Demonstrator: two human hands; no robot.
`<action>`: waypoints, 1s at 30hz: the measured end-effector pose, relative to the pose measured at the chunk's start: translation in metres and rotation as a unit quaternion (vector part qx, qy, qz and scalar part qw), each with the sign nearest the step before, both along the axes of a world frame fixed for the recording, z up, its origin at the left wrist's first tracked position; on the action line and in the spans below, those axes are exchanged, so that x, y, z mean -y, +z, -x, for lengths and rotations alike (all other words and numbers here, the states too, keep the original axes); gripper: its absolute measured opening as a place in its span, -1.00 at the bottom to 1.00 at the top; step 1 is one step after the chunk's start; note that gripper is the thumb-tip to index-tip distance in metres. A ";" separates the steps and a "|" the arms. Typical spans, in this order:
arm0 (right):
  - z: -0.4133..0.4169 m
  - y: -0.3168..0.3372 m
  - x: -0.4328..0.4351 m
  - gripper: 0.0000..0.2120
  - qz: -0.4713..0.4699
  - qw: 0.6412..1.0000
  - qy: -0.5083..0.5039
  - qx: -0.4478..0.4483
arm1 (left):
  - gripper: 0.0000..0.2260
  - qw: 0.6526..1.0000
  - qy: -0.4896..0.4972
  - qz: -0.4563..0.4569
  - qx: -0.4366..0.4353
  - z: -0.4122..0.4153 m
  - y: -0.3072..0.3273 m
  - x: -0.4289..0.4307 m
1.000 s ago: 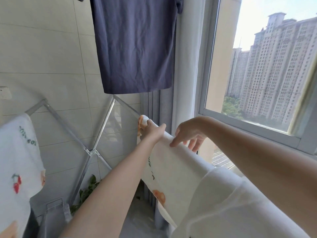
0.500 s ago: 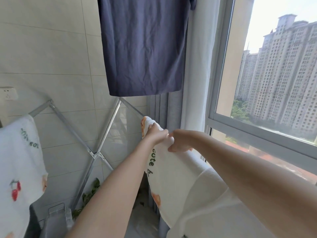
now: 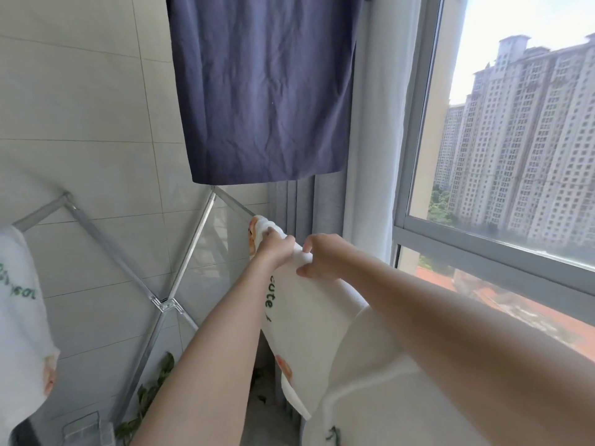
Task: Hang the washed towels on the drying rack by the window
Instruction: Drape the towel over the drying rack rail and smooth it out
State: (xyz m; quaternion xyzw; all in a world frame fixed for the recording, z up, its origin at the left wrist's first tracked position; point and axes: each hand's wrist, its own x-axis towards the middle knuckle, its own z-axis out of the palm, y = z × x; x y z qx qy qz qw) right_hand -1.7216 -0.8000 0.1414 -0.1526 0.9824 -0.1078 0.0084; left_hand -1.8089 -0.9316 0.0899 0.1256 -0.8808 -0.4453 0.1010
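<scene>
A white towel (image 3: 309, 329) with green lettering and orange prints hangs over the right bar of the metal drying rack (image 3: 180, 272). My left hand (image 3: 275, 246) grips its top fold near the far end of the bar. Right beside it, my right hand (image 3: 322, 257) pinches the same fold, fingers curled into the cloth. A second white towel (image 3: 380, 394) lies over the bar nearer to me, under my right forearm. A third white printed towel (image 3: 22, 317) hangs on the rack's left bar.
A dark blue shirt (image 3: 264, 88) hangs overhead against the tiled wall (image 3: 80, 123). A white curtain (image 3: 373, 123) and the window frame (image 3: 483, 249) stand at the right. A leafy plant (image 3: 151, 394) and a clear container (image 3: 83, 429) sit low on the floor.
My right hand closed from spread fingers into a pinch on the towel's top fold, close to my left hand. The view has shifted a little, with the towel still on the bar.
</scene>
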 end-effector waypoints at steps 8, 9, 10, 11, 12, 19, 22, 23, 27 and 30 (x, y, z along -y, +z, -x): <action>-0.008 0.026 -0.017 -0.41 -0.023 0.991 -0.030 0.129 | -0.40 0.999 0.020 -0.019 0.016 -0.015 0.004 -0.010; -0.011 0.031 -0.023 -0.39 -0.031 0.987 -0.039 0.155 | -0.39 1.000 0.019 -0.022 0.007 -0.020 0.005 -0.015; -0.013 0.036 -0.029 -0.36 -0.046 0.981 -0.046 0.181 | -0.37 1.000 0.012 -0.027 0.002 -0.027 0.006 -0.020; -0.017 0.041 -0.035 -0.35 -0.059 0.975 -0.049 0.209 | -0.36 0.999 0.001 -0.033 0.004 -0.035 0.008 -0.025; -0.020 0.045 -0.040 -0.37 -0.069 0.969 -0.049 0.234 | -0.34 0.999 -0.008 -0.031 0.010 -0.043 0.012 -0.030; -0.056 0.045 -0.077 -0.52 -0.007 0.962 -0.025 0.271 | -0.73 0.979 -0.169 0.114 0.008 -0.116 0.037 -0.089; -0.080 0.044 -0.090 -0.52 -0.021 0.961 0.000 0.274 | -0.80 0.978 -0.191 0.078 -0.008 -0.141 0.034 -0.104; -0.089 0.045 -0.096 -0.51 -0.030 0.964 0.008 0.264 | -0.78 0.979 -0.196 0.059 -0.011 -0.149 0.031 -0.108; -0.114 0.051 -0.117 -0.52 -0.038 0.981 0.038 0.185 | -0.62 0.979 -0.197 0.057 0.011 -0.170 0.020 -0.118; -0.128 0.056 -0.133 -0.64 -0.029 0.988 0.062 0.141 | -0.46 0.965 -0.182 0.182 0.048 -0.173 0.018 -0.122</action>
